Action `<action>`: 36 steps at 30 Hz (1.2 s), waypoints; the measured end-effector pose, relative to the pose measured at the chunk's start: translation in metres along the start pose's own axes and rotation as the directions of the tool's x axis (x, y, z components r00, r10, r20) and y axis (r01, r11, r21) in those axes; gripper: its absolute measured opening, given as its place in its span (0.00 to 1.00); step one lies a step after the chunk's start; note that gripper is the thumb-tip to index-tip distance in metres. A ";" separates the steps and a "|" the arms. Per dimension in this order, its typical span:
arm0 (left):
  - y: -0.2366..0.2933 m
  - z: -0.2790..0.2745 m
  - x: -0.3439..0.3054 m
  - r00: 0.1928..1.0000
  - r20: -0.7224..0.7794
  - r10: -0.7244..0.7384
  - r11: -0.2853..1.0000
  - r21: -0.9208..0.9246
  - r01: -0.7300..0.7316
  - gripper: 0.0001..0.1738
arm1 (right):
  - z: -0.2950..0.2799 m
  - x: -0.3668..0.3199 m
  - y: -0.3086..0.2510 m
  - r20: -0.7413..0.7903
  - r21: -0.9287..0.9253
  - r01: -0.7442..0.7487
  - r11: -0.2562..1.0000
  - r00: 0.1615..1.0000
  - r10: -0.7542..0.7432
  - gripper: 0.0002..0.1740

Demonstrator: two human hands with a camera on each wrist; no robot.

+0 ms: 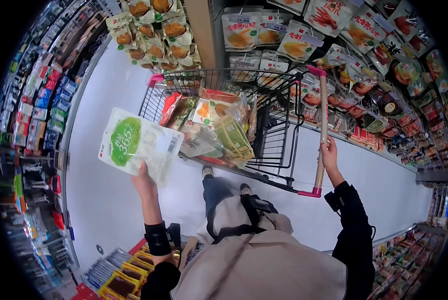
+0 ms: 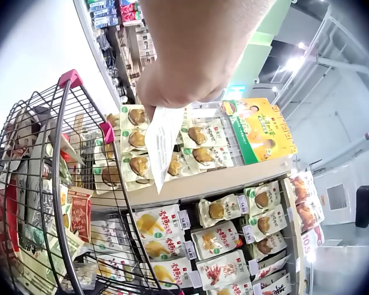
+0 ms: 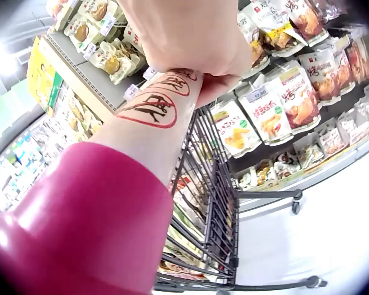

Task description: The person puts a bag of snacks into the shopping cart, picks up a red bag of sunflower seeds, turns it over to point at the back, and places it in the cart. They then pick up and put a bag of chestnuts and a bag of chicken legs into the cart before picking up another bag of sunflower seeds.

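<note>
My left hand pinches the lower edge of a flat white package with a green round label, held out left of the shopping cart. In the left wrist view the left hand has the package edge-on below it. My right hand grips the cart's handle; the right wrist view shows that hand curled round the bar near its pink end piece. Bagged goods lie piled in the cart's basket.
Shelves of packaged food line the far side and right. Bags hang on a rack end beyond the cart. Another goods shelf stands at the left, and yellow packs sit at the lower left. White floor lies between.
</note>
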State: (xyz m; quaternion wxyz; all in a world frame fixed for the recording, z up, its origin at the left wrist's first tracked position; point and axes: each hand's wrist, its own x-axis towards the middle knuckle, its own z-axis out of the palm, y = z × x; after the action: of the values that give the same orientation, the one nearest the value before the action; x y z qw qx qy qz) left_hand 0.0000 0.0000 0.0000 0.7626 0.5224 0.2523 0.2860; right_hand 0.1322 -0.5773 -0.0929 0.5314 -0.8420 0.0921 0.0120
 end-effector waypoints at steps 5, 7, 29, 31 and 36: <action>-0.008 -0.018 0.062 0.992 -0.022 -0.128 0.990 -0.059 0.127 0.24 | -0.002 -0.015 -0.062 0.019 0.029 -0.237 0.971 0.972 0.236 0.24; 0.005 -0.026 0.093 0.994 0.011 -0.111 0.993 -0.026 0.111 0.24 | 0.003 -0.007 -0.064 -0.051 -0.119 -0.208 0.971 0.978 0.203 0.24; -0.012 0.103 0.142 0.348 0.682 -0.644 0.736 0.425 0.527 0.24 | 0.257 -0.080 -0.240 0.326 0.587 -0.207 0.782 0.945 0.005 0.21; -0.008 0.117 0.132 0.364 0.681 -0.635 0.749 0.428 0.506 0.24 | 0.248 -0.078 -0.240 0.315 0.594 -0.208 0.777 0.949 0.014 0.20; 0.004 0.139 0.110 0.310 0.698 -0.646 0.729 0.443 0.521 0.24 | 0.226 -0.079 -0.244 0.336 0.640 -0.225 0.734 0.942 -0.004 0.21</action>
State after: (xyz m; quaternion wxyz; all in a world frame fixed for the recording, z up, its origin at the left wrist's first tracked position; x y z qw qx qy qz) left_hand 0.1722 -0.0122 0.0394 0.8002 0.5136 0.0587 -0.3040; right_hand 0.1133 -0.2618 0.0358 0.8041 -0.5741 0.0549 0.1443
